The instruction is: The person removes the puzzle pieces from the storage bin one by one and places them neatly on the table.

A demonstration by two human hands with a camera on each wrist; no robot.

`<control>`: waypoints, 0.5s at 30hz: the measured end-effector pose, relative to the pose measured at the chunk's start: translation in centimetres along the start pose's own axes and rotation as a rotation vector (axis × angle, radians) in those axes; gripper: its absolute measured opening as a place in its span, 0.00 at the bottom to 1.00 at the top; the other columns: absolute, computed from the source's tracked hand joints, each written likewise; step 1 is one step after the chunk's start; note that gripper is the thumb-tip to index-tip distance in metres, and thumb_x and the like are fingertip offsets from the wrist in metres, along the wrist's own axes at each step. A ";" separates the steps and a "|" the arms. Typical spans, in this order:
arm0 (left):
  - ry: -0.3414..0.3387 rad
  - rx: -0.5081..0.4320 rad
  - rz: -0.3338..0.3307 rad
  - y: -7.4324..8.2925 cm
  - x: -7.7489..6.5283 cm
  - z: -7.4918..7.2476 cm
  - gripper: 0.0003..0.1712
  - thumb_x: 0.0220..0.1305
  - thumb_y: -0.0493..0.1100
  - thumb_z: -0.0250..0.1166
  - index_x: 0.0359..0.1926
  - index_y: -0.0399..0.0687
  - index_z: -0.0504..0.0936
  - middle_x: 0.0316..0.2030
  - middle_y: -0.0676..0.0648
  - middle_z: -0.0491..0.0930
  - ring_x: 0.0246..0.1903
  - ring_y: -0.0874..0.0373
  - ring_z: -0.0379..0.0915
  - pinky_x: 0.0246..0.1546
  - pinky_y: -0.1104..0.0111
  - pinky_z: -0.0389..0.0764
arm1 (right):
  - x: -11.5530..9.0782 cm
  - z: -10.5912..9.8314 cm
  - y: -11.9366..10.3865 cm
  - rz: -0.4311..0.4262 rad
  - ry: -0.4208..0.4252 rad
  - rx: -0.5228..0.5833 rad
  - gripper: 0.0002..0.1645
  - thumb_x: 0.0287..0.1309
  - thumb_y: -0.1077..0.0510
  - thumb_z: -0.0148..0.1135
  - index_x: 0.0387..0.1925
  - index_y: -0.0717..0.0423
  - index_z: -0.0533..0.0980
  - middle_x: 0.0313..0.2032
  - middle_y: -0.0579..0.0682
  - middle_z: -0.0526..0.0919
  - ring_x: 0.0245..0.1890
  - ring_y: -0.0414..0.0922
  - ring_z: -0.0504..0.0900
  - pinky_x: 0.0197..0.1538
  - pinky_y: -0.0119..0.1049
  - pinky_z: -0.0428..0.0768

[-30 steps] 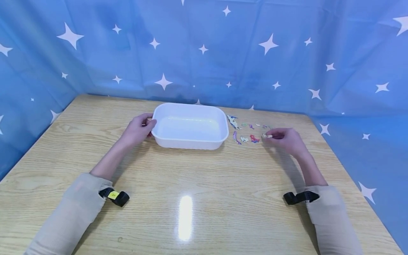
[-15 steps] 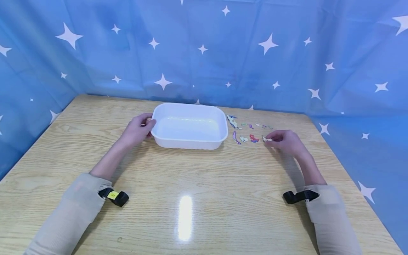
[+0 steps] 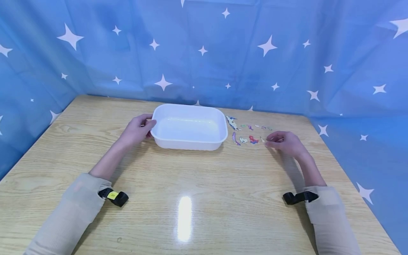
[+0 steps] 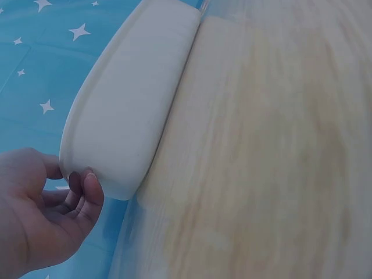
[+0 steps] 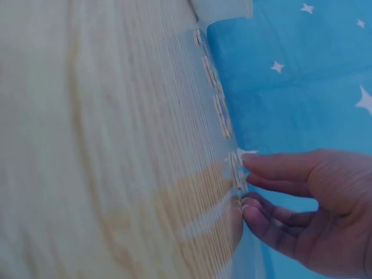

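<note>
At its left end, the white plastic tray (image 3: 188, 144) is held by my left hand (image 3: 136, 130); thumb and curled fingers pinch the rim. The left wrist view has this hand (image 4: 40, 215) at the near end of the tray (image 4: 125, 110). My right hand (image 3: 286, 144) is low over the table at the right end of a row of small flat pieces. A thin pale piece (image 3: 262, 140) lies at its fingertips. From the right wrist, the fingers (image 5: 279, 165) and thumb look spaced apart beside that piece (image 5: 235, 168); whether they touch it I cannot tell.
Several thin, irregular pieces lie in two rows right of the tray, among them a red-blue one (image 3: 253, 140), a purple one (image 3: 235, 138) and a larger pale-blue one (image 3: 232, 123). A blue starry curtain (image 3: 204, 63) hangs behind the wooden table (image 3: 204, 184).
My right hand has lowered the pale piece to the table, its fingers now loosened and drawn slightly back to the right of it. The left hand and tray have stayed put.
</note>
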State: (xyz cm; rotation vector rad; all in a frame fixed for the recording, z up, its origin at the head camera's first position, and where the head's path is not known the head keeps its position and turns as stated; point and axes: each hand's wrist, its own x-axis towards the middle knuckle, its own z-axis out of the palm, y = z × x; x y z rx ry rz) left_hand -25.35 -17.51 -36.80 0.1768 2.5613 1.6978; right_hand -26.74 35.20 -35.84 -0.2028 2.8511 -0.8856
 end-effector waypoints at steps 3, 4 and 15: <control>-0.005 -0.020 0.001 0.0 0.0 0.0 0.28 0.80 0.46 0.51 0.71 0.32 0.66 0.36 0.41 0.73 0.30 0.56 0.74 0.33 0.68 0.81 | -0.1 0.0 -0.1 -0.001 0.008 0.006 0.25 0.68 0.49 0.66 0.56 0.65 0.78 0.49 0.63 0.82 0.45 0.53 0.81 0.41 0.34 0.79; -0.005 -0.033 0.004 0.0 0.0 0.0 0.28 0.80 0.46 0.50 0.72 0.32 0.65 0.37 0.41 0.73 0.30 0.56 0.74 0.34 0.67 0.81 | -0.1 0.0 -0.1 0.003 0.014 0.008 0.25 0.68 0.49 0.65 0.56 0.64 0.78 0.49 0.62 0.82 0.43 0.51 0.82 0.41 0.34 0.79; 0.080 0.021 0.042 1.0 -0.6 -0.4 0.29 0.81 0.47 0.45 0.72 0.31 0.63 0.55 0.32 0.73 0.50 0.46 0.74 0.55 0.53 0.77 | 0.0 0.5 -1.2 -0.064 0.081 0.005 0.27 0.73 0.47 0.58 0.61 0.64 0.75 0.54 0.67 0.79 0.51 0.60 0.80 0.48 0.43 0.78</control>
